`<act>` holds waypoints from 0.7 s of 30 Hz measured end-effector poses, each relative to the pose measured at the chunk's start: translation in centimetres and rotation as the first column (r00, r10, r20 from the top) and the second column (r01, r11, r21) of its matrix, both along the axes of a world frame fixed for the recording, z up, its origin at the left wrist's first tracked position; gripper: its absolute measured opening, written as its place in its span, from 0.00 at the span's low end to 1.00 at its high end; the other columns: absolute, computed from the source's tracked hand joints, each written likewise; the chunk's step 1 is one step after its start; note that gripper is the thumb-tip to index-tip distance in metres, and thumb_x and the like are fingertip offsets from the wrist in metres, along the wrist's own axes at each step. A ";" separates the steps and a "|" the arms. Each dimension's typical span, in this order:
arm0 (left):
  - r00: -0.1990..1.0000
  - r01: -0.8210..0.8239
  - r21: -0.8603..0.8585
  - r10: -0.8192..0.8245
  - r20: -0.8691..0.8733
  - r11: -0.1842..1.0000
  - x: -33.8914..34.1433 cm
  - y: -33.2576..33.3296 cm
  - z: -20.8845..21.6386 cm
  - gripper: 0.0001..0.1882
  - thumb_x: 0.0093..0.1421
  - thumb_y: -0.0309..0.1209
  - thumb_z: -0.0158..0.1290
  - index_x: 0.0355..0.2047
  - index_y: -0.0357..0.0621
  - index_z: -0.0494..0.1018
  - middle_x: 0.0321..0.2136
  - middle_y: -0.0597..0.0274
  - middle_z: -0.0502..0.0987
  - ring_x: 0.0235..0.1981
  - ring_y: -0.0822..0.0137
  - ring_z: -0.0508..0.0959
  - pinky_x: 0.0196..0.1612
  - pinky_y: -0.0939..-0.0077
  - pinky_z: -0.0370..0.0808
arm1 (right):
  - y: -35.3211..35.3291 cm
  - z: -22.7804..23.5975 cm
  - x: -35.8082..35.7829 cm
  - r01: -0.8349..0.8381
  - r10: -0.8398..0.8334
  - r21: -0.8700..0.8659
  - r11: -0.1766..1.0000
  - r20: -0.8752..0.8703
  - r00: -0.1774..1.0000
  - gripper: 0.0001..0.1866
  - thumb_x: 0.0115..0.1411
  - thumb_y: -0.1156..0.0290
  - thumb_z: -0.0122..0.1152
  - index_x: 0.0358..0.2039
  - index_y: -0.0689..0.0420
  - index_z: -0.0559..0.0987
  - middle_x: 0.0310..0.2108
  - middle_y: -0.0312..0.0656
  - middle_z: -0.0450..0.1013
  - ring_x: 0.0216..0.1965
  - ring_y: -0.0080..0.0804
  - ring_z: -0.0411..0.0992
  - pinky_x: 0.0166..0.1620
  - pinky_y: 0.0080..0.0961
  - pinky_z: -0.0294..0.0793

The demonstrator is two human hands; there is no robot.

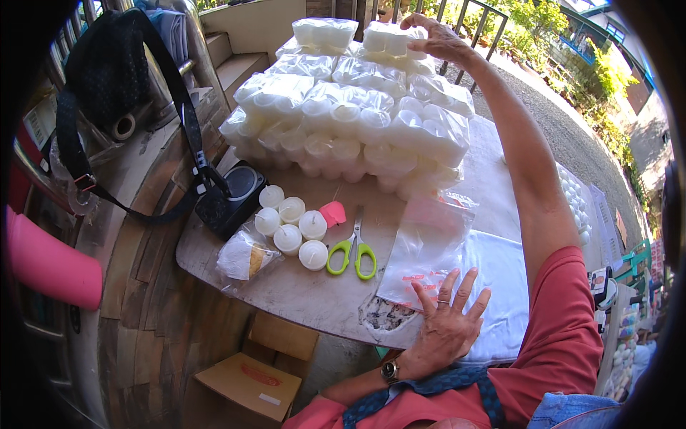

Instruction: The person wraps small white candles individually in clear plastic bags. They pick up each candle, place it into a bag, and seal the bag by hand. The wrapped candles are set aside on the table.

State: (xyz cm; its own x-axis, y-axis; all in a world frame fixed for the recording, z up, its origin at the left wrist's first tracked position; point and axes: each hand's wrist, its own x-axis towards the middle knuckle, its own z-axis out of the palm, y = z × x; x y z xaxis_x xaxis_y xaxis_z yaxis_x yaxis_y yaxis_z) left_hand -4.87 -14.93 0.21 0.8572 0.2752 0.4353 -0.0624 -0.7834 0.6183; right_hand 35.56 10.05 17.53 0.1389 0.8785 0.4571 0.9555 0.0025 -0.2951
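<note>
My right hand (437, 37) reaches far up and rests on a clear bag of white candles (389, 39) at the top of a tall pile of such bags (350, 121). My left hand (444, 325), fingers spread, presses flat on the near table edge, touching the lower end of an empty clear zip bag (425, 247). Several loose white candles (289, 225) stand in a cluster left of green-handled scissors (354, 250). A small pink object (333, 212) lies beside them.
A black scale (232, 196) and a black strapped bag (107, 68) sit at the left. A knotted plastic bag (243, 257) lies near the table's edge. A white cloth (500, 286) covers the right part. A cardboard box (250, 382) stands on the floor below. A pink cylinder (50, 264) is at far left.
</note>
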 end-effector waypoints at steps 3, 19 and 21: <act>1.000 -0.023 0.010 0.023 -0.016 1.000 -0.1 0.3 0.1 0.28 0.57 0.41 0.56 0.59 0.57 0.69 0.67 0.53 0.54 0.67 0.48 0.52 0.57 0.15 0.31 | 1.3 0.5 -2.6 0.121 -0.117 -0.047 0.992 0.088 0.989 0.34 0.47 0.51 0.70 0.54 0.49 0.72 0.54 0.49 0.69 0.57 0.45 0.66 0.60 0.39 0.65; 0.980 -0.143 0.103 0.126 0.152 0.984 0.3 0.0 0.7 0.34 0.56 0.40 0.57 0.64 0.55 0.62 0.65 0.49 0.56 0.67 0.46 0.56 0.60 0.19 0.26 | -21.9 5.6 -15.9 0.207 -0.220 -0.077 0.975 -0.275 0.936 0.40 0.35 0.65 0.76 0.52 0.51 0.72 0.50 0.51 0.72 0.49 0.45 0.73 0.54 0.38 0.74; 0.952 -0.198 0.086 0.171 0.252 0.977 0.2 -0.1 0.8 0.36 0.58 0.40 0.56 0.67 0.57 0.58 0.66 0.46 0.55 0.68 0.46 0.55 0.59 0.19 0.24 | -26.0 4.4 -19.2 0.203 -0.223 -0.132 0.970 -0.159 0.962 0.39 0.35 0.63 0.75 0.52 0.53 0.71 0.48 0.53 0.72 0.48 0.45 0.74 0.51 0.36 0.76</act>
State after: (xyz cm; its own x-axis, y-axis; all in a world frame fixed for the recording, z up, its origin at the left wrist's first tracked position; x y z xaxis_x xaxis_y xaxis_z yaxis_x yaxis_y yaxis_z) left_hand -4.63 -15.02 1.01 0.6612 0.3576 0.6595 -0.0480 -0.8571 0.5129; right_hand 16.34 -15.92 21.92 0.3957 0.8648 0.3090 0.8654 -0.2385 -0.4408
